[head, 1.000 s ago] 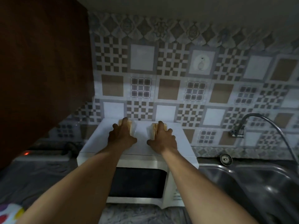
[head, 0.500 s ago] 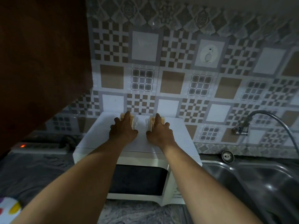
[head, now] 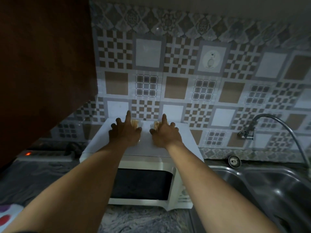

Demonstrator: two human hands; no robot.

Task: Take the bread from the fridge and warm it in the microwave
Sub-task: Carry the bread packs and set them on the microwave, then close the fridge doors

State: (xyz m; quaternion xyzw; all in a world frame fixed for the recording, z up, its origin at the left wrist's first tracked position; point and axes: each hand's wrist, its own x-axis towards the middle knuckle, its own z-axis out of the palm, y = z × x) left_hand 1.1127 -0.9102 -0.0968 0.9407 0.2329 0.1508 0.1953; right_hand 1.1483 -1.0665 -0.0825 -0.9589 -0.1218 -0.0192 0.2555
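Observation:
Two pieces of bread in clear wrapping lie side by side on the top of the white microwave, near the tiled wall. The left bread peeks out by the thumb side of my left hand. The right bread shows beside my right hand. Both hands hover flat over the packs with fingers spread apart and index fingers pointing at the wall; neither hand grips anything. Most of each pack is hidden under a palm. The microwave's dark door is closed.
A dark brown cabinet hangs at the left. A power strip with a lit red switch lies behind the microwave on the left. A steel sink and a wall tap with a hose are on the right.
The fingers of both hands have spread apart and lifted off the bread packs, which stay on the microwave top. The view has tilted slightly upward.

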